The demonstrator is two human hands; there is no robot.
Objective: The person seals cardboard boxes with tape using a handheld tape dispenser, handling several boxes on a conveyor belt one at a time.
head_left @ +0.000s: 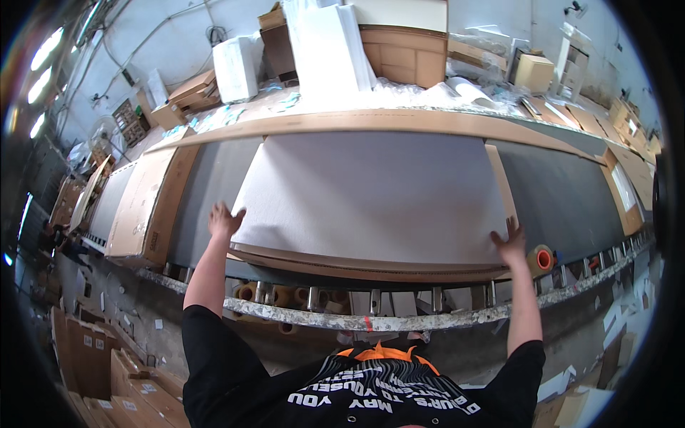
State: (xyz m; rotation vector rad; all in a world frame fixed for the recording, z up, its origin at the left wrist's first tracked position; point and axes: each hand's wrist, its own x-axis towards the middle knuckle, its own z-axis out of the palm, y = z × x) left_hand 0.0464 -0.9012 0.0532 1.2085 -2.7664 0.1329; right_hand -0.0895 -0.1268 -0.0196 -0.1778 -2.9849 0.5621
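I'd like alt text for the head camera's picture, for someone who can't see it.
A person's open left hand and right hand are at opposite ends of a large pale panel over a dark conveyor, with cardboard along its far edge. A brown carton sits farther left.

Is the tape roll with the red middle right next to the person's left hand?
Not quite: the head view shows the tape roll with the red middle right next to the person's right hand, not the left hand.
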